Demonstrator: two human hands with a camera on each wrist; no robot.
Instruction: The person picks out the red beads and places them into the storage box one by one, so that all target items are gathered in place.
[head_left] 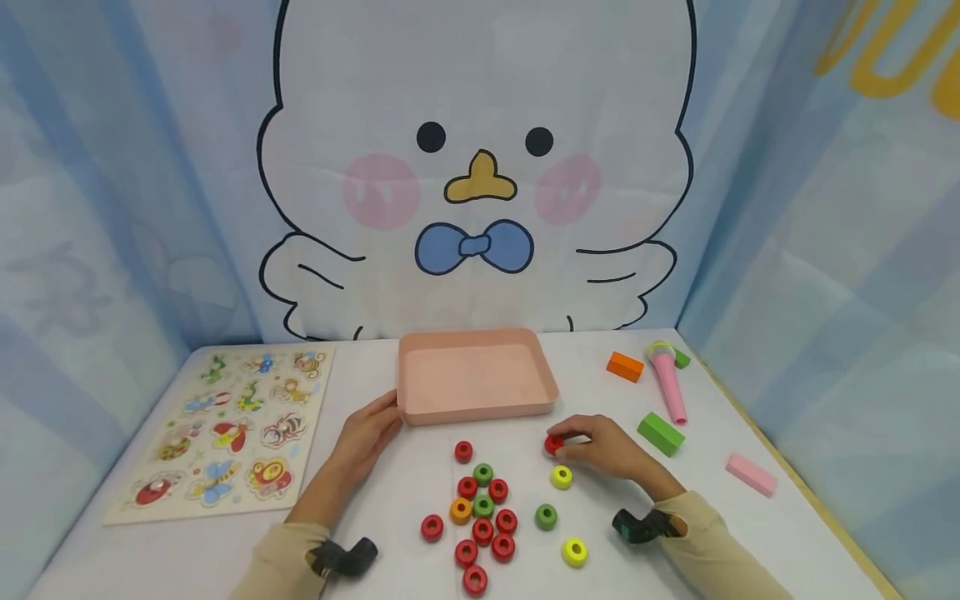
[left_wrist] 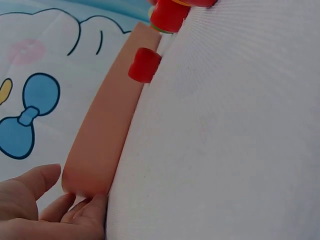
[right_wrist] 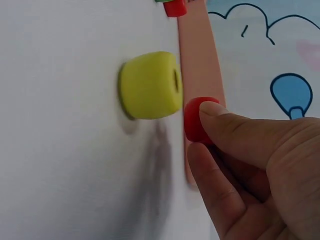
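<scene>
My right hand [head_left: 603, 446] pinches a red bead [head_left: 553, 445] between thumb and fingers, near the front right corner of the pink tray [head_left: 476, 375]. In the right wrist view the red bead [right_wrist: 196, 121] has a yellow bead [right_wrist: 150, 86] beside it on the table. At the tray's front left corner, my left hand [head_left: 367, 435] touches the side with its fingers. The left wrist view shows the left hand [left_wrist: 55, 210] with its thumb held apart from the fingertips at the tray's end [left_wrist: 95, 150]. Nothing lies inside the tray.
Several loose beads, red [head_left: 482, 531], green [head_left: 546, 517], yellow [head_left: 574, 552] and orange [head_left: 461, 510], lie in front of the tray. An insect puzzle board [head_left: 311, 433] is at the left. Right stand a pink microphone [head_left: 670, 387] and green [head_left: 661, 433], orange [head_left: 625, 367] and pink [head_left: 752, 474] blocks.
</scene>
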